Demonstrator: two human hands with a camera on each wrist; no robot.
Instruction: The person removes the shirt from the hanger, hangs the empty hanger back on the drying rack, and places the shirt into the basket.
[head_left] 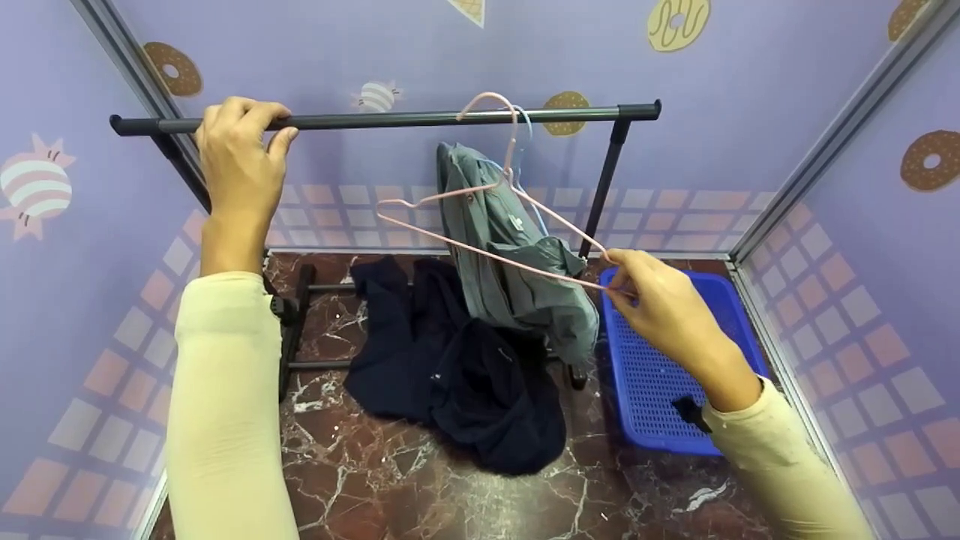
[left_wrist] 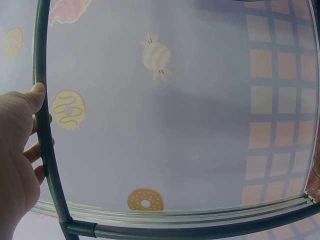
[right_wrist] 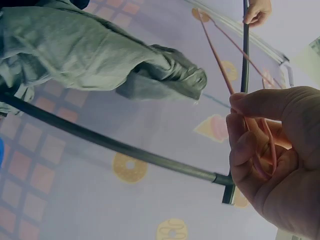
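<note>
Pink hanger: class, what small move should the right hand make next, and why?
Probably ease the pink hanger away from the rail: the right hand grips its corner, it carries no clothing, and the dark garment lies unhung below.

Basket [head_left: 652, 412]: blue, mesh-bottomed, on the floor [head_left: 405, 487] beside the right wall [head_left: 847, 97].
Floor: dark reddish-brown, marbled, pale veins all through it.
Back wall [head_left: 315, 45]: lilac, same as the right wall and the left wall [head_left: 45, 90].
Checks [head_left: 355, 195]: pink and whitish squares, printed low on all three walls.
Doughnuts [head_left: 664, 26]: one yellow with squiggly icing, high on the back wall; others brown.
Sweets [head_left: 36, 185]: striped, wrapped, on the left and back walls.
Cone [right_wrist: 215, 129]: pink-topped, printed on the lilac.
Strips [head_left: 840, 133]: grey metal, running up both corners.
</note>
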